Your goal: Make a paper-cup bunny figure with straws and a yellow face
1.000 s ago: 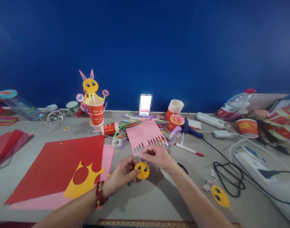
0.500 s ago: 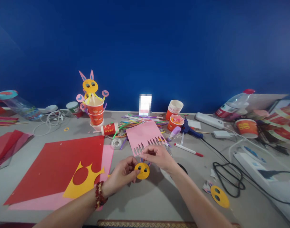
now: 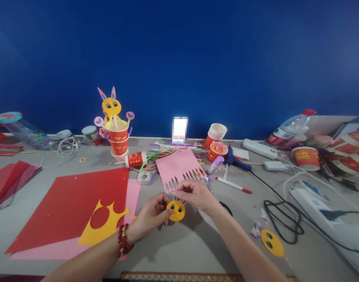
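A round yellow paper rabbit face (image 3: 176, 212) with dark eyes is held over the table near its front. My left hand (image 3: 153, 213), a beaded bracelet on its wrist, pinches the face's left edge, thumb on the front. My right hand (image 3: 194, 194) has its thumb and fingertips closed at the top, around one of the paper ears (image 3: 175, 197). The ears are partly hidden by my fingers. Just behind lies pink paper (image 3: 179, 166) with a row of pointed cut-outs.
Red paper (image 3: 79, 199) and a yellow paper scrap (image 3: 94, 233) lie left. A finished cup rabbit (image 3: 111, 105) stands behind. On the right are a glue gun (image 3: 236, 161), a marker (image 3: 232, 185), a black cable (image 3: 282, 223) and another rabbit face (image 3: 272, 243).
Hardly anything differs. Both hands keep their grip on the rabbit face, and the face has shifted up very slightly.
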